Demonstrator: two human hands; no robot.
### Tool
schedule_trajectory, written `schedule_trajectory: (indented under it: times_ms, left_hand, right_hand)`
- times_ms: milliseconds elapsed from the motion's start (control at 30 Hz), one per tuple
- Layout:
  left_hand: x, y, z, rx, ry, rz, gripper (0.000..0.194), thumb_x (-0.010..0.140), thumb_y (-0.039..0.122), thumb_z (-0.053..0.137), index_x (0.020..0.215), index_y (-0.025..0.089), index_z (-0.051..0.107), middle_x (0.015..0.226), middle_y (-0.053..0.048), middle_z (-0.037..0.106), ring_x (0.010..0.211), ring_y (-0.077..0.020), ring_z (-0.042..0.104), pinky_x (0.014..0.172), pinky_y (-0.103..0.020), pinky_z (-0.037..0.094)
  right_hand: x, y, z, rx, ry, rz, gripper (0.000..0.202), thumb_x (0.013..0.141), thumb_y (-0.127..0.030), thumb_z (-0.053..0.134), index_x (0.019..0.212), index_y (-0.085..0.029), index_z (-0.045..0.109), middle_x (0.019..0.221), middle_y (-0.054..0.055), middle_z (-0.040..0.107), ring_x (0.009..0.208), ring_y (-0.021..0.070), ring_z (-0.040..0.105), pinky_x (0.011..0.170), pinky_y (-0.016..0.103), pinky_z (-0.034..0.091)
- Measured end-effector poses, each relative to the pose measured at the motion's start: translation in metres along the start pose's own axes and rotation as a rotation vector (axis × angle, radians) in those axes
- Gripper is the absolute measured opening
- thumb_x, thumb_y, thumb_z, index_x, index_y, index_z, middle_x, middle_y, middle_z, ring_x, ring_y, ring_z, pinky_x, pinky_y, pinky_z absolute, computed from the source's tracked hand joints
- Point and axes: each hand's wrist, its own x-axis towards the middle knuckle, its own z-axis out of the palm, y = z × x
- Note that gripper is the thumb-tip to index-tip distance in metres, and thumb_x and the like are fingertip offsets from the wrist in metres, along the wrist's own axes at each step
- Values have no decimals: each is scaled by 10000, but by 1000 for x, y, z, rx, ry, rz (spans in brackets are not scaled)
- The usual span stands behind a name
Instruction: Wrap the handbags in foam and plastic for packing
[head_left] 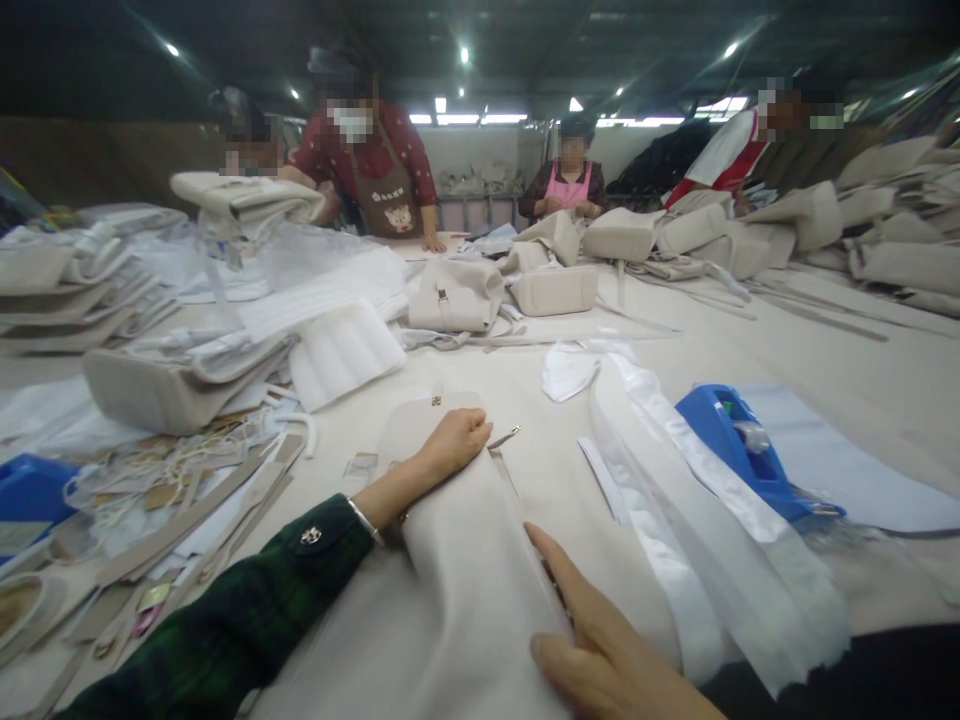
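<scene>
A pale beige handbag (472, 580) lies before me on the work surface, its long zipped edge running toward me. My left hand (456, 442) is closed on the bag's far end, beside a metal-tipped zipper end (506, 437). Just past that hand, a flap (405, 415) carries a small metal clasp. My right hand (600, 630) straddles the zipped edge nearer to me, thumb on the bag's face and index finger stretched along the other side; its remaining fingers are hidden.
White fabric strips (675, 500) and a blue tape dispenser (739, 450) lie at right. Straps and tags (187, 480) clutter the left, near another blue object (34, 500). Beige bags (457, 295) are heaped farther back. Several co-workers (375, 170) are across the table.
</scene>
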Motion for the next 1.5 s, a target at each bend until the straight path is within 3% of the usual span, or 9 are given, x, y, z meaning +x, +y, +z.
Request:
schedule_trajectory:
  times_ms: [100,333,467,567,667,800,1100,1300,1500]
  left_hand:
    - [2,3,2,15,-37,9,343,834,240,483,539,208,310,515,59,282,546,-126,307,556,-284,189]
    - [8,12,1,13,-91,-25,349,799,205,545,500,193,367,495,48,354,539,-121,346,530,-263,233]
    - [-10,-2,-45,-42,-3,-69,245,815,349,597,647,183,531,604,25,528,628,-145,496,578,-242,353]
    - [-49,-31,-90,-59,181,-187,222,855,393,533,775,187,553,754,-8,603,740,-168,568,657,-256,422]
    - [-96,-57,-106,-103,230,-349,309,877,469,466,775,185,528,672,-4,584,620,-171,590,574,-267,444]
    - [-135,-63,-88,-157,146,-424,292,797,470,596,832,183,557,665,5,616,588,-180,607,540,-262,435]
    - [-140,-52,-74,-137,185,-431,335,728,79,497,1047,182,518,802,-43,619,893,-278,614,766,-331,428]
    - [-143,-79,-55,-256,165,-502,284,773,83,421,1038,184,445,671,23,551,645,-183,582,607,-260,430]
    - [-142,-84,-49,-213,145,-463,491,768,57,377,1233,211,337,675,47,502,599,-177,552,610,-274,447]
  right_hand:
    - [-3,-13,-2,-125,-92,29,943,696,-145,523,1550,-303,158,1595,26,235,1462,266,231,1187,459,175]
    - [71,-63,8,-447,-62,-148,536,739,-238,539,1267,-214,454,1154,95,560,1103,289,555,1005,464,381]
    - [104,-51,14,-510,-35,-212,388,583,-153,433,968,-200,457,972,66,573,994,255,557,925,391,420]
    - [106,-29,9,-535,-16,-203,380,628,-196,395,998,-213,483,1012,64,597,977,252,577,931,397,426]
    - [107,-11,2,-509,14,-225,419,702,-265,409,1107,-236,508,1172,63,609,1148,259,555,1028,403,390]
    - [113,-4,-2,-549,-6,-217,503,730,-322,422,1212,-216,520,1329,89,570,1321,262,461,1141,427,303]
    - [116,-5,3,-807,77,-289,658,813,-248,357,1467,-190,402,1467,61,483,1395,211,388,1179,434,273]
    - [130,0,3,-877,37,-230,678,808,-160,343,1485,-138,370,1469,91,478,1383,199,405,1169,397,288]
    - [130,-6,5,-1135,-4,-223,687,823,-25,296,1501,-128,329,1256,166,619,1129,225,637,951,345,506]
